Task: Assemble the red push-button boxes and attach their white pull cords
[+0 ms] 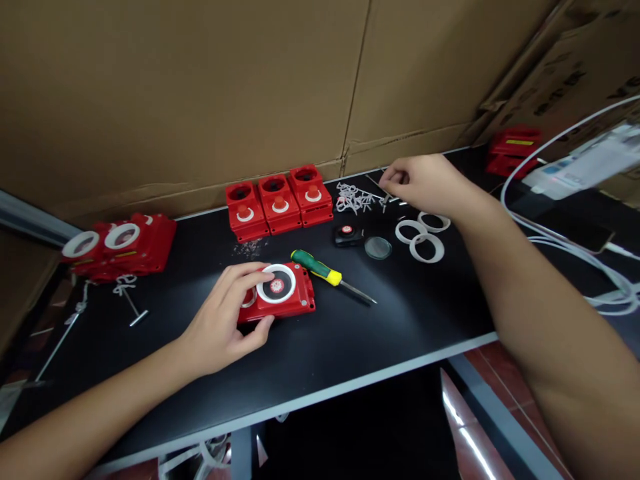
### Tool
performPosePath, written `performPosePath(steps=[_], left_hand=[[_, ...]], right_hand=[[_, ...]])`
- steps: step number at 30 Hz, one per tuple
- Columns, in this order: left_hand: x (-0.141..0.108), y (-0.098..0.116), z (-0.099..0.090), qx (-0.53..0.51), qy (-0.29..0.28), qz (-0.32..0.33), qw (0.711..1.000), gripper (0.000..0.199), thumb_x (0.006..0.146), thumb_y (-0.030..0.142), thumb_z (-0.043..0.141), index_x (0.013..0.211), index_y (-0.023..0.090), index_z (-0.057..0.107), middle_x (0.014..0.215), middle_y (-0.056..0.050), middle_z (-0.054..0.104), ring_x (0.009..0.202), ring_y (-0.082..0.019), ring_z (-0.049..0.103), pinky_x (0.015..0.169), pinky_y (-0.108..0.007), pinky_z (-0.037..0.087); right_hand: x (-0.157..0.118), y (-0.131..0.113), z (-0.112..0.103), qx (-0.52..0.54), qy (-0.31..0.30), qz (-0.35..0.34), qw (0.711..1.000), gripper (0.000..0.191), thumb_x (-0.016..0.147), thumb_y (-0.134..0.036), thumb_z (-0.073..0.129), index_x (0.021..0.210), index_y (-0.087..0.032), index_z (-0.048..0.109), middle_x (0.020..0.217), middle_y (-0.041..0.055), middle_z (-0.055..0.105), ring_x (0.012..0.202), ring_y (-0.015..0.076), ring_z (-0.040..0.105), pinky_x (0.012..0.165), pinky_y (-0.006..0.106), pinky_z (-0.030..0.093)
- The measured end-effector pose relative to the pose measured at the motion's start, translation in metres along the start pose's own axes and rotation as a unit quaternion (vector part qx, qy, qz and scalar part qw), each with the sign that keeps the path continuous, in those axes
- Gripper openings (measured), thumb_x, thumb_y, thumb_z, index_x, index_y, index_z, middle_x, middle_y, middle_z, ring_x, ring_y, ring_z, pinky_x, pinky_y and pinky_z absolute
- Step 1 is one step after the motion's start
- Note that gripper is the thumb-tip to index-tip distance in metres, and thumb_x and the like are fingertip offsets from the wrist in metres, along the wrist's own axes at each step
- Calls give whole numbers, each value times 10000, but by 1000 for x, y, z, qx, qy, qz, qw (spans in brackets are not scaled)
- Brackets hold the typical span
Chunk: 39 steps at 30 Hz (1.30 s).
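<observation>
My left hand point(220, 323) grips a red alarm box point(295, 303) lying on the black table, fingers over its top and thumb along the near side. The box has a white ring point(260, 291) around a dark round face with a red-and-white centre. Farther off, my right hand point(425, 181) is closed in a pinch at thin metal rods point(391, 200) beside a heap of white cords point(353, 199). What its fingertips hold is hidden. A green-and-yellow screwdriver point(320, 269) lies just right of the box.
Three red boxes point(280, 210) stand along the cardboard at the back. More red boxes point(145, 247) with a corded metal hammer point(134, 308) sit left. Right of centre lie a black part point(347, 235), a clear disc point(378, 248) and white rings point(427, 248). White cables point(600, 267) coil at right.
</observation>
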<state>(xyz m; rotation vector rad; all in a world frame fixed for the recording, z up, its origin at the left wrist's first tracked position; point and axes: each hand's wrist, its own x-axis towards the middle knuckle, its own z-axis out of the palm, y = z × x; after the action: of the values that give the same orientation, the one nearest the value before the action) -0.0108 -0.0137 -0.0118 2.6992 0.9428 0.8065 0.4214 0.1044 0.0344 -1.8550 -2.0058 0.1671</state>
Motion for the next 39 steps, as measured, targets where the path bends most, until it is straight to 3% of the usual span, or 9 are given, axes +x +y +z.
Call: performPosePath(steps=[7, 10, 14, 20, 26, 29, 32, 36, 39], left_hand=[[-3, -5, 6, 24, 65, -49, 996, 497, 1035, 204, 686, 1517, 263, 577, 1616, -170, 636, 1540, -404, 621, 1283, -649, 564], [-3, -5, 5, 33, 67, -47, 996, 482, 1026, 159, 659, 1491, 272, 604, 1646, -159, 614, 1592, -419, 577, 1314, -692, 525], [0, -3, -1, 49, 45, -37, 997, 567, 987, 38, 598, 1495, 291, 598, 1671, -145, 616, 1620, -419, 559, 1325, -734, 505], [2, -4, -4, 34, 32, -42, 998, 537, 1028, -1, 563, 1494, 264, 593, 1708, -163, 601, 1581, -376, 616, 1295, -672, 569], [2, -9, 2, 13, 48, -19, 999, 485, 1068, 28, 561, 1483, 263, 645, 1693, -124, 638, 1552, -333, 645, 1351, -613, 533], [2, -10, 3, 5, 42, -1, 999, 500, 1065, 30, 561, 1502, 261, 642, 1701, -126, 632, 1545, -330, 651, 1357, -600, 530], [3, -11, 3, 5, 35, 8, 999, 512, 1060, 30, 562, 1515, 256, 633, 1720, -136, 617, 1547, -340, 646, 1344, -604, 536], [2, -10, 2, 9, 33, 14, 999, 506, 1063, 27, 566, 1511, 253, 631, 1718, -143, 619, 1536, -343, 648, 1329, -604, 545], [2, -10, 2, 11, 30, 19, 999, 488, 1079, 33, 560, 1513, 245, 628, 1717, -148, 617, 1535, -337, 644, 1333, -599, 539]], right_hand=[[1, 4, 18, -8, -66, -16, 998, 112, 948, -333, 831, 903, -233, 857, 928, 89, 878, 850, 259, 781, 756, 362, 561], [3, 4, 23, -15, -68, -26, 997, 79, 942, -247, 795, 956, -229, 871, 975, 91, 889, 894, 265, 795, 797, 365, 563], [4, 14, 22, -30, -54, -26, 998, 193, 928, -143, 729, 1014, -230, 877, 1058, 96, 900, 982, 290, 803, 863, 379, 551], [7, 31, 18, -62, -58, -7, 996, 246, 921, -149, 756, 1108, -234, 892, 1167, 121, 897, 1061, 328, 794, 917, 408, 553], [12, 33, 16, -77, -96, 2, 992, 271, 1036, -147, 709, 1218, -238, 888, 1270, 135, 874, 1175, 342, 799, 1053, 458, 607], [15, 36, 15, -74, -143, 17, 987, 212, 1149, -326, 734, 1319, -248, 832, 1401, 124, 820, 1208, 287, 790, 1096, 471, 664], [16, 41, 14, -68, -174, 27, 982, 375, 1155, -466, 763, 1456, -242, 759, 1537, 128, 741, 1279, 280, 771, 1089, 503, 694], [15, 41, 12, -61, -171, 24, 983, 448, 1138, -464, 789, 1508, -220, 726, 1544, 136, 730, 1297, 296, 769, 1085, 533, 694], [14, 36, 10, -52, -138, 10, 989, 271, 1124, -301, 771, 1369, -188, 802, 1365, 132, 824, 1202, 302, 806, 1081, 498, 680]])
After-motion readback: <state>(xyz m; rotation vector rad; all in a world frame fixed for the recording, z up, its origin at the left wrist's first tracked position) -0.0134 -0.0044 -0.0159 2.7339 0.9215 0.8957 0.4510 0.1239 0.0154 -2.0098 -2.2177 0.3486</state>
